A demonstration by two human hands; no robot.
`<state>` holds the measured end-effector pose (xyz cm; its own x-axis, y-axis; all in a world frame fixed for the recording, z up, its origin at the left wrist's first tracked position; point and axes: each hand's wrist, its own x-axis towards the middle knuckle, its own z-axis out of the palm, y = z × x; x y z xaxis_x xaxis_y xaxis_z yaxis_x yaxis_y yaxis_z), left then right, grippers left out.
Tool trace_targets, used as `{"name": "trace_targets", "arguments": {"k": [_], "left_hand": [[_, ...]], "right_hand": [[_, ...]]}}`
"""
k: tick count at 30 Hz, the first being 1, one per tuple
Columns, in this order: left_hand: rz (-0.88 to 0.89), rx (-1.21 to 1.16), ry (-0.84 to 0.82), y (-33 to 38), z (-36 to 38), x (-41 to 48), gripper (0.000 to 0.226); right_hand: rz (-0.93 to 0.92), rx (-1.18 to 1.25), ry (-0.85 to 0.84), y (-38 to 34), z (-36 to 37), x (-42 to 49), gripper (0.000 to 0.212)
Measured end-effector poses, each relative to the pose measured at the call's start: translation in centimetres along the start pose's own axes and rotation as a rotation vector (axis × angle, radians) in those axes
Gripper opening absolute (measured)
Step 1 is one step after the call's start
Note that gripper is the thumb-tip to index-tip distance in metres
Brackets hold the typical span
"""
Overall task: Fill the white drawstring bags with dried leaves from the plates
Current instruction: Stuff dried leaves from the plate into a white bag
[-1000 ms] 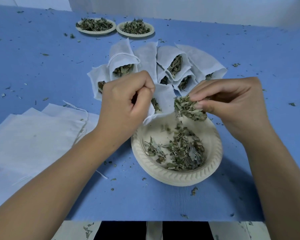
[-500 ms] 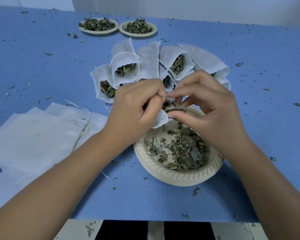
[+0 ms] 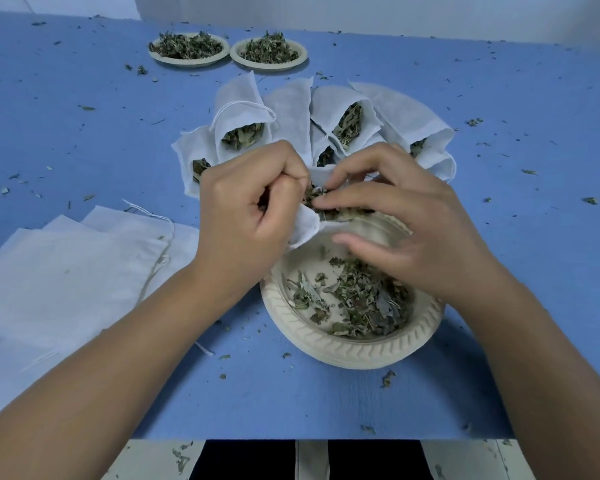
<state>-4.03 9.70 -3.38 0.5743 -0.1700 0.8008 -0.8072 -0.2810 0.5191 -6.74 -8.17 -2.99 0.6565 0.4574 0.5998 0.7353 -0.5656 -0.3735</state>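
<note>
- Since the earlier frame, our right hand (image 3: 420,237) has slid further over the bag mouth; its loose fingers push dried leaves (image 3: 313,196) into the white drawstring bag (image 3: 305,227).
- Our left hand (image 3: 243,230) pinches the bag's rim above the ribbed plate (image 3: 343,348).
- Risk: brittle flakes could spill past the limp cloth onto the counter (image 3: 534,150).
- Beyond these we see the filled bags (image 3: 238,102), soft cones.

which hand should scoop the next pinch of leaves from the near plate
Right. The right hand is directly over the plate and its leaves, right at the mouth of the bag; the left hand grips the bag, so it is not free.
</note>
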Motion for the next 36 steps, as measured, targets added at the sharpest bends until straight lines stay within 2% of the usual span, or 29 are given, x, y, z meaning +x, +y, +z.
{"name": "trace_targets", "arguments": {"k": [5,10,15,20,23,26,28,31,36], "left_hand": [[0.012,-0.001,-0.022,0.0,0.0,0.0,0.029],[0.069,0.025,-0.05,0.3,0.5,-0.3,0.026],[0.104,0.027,0.004,0.3,0.3,-0.2,0.028],[0.08,0.059,0.055,0.1,0.1,-0.1,0.029],[0.079,0.071,0.051,0.2,0.2,-0.2,0.028],[0.085,0.07,0.038,0.2,0.1,-0.2,0.028],[0.097,0.068,0.03,0.2,0.0,-0.2,0.027],[0.11,0.062,0.027,0.3,-0.1,0.0,0.027],[0.079,0.039,0.045,0.3,-0.1,-0.1,0.027]], "right_hand": [[0.024,0.26,0.199,-0.7,0.5,0.0,0.024],[-0.051,0.118,0.296,-1.7,1.8,0.1,0.005],[-0.131,-0.011,0.064,-1.5,1.7,0.1,0.012],[-0.151,-0.044,0.219,-1.4,0.1,-0.3,0.031],[-0.202,-0.077,0.139,-1.9,0.6,-0.1,0.033],[-0.207,-0.184,0.065,-2.0,1.2,0.2,0.032],[-0.193,-0.229,0.073,-1.9,1.3,0.2,0.029],[-0.124,-0.132,0.143,-2.1,1.4,0.1,0.013],[-0.081,-0.016,0.146,-2.4,1.5,0.1,0.014]]}}
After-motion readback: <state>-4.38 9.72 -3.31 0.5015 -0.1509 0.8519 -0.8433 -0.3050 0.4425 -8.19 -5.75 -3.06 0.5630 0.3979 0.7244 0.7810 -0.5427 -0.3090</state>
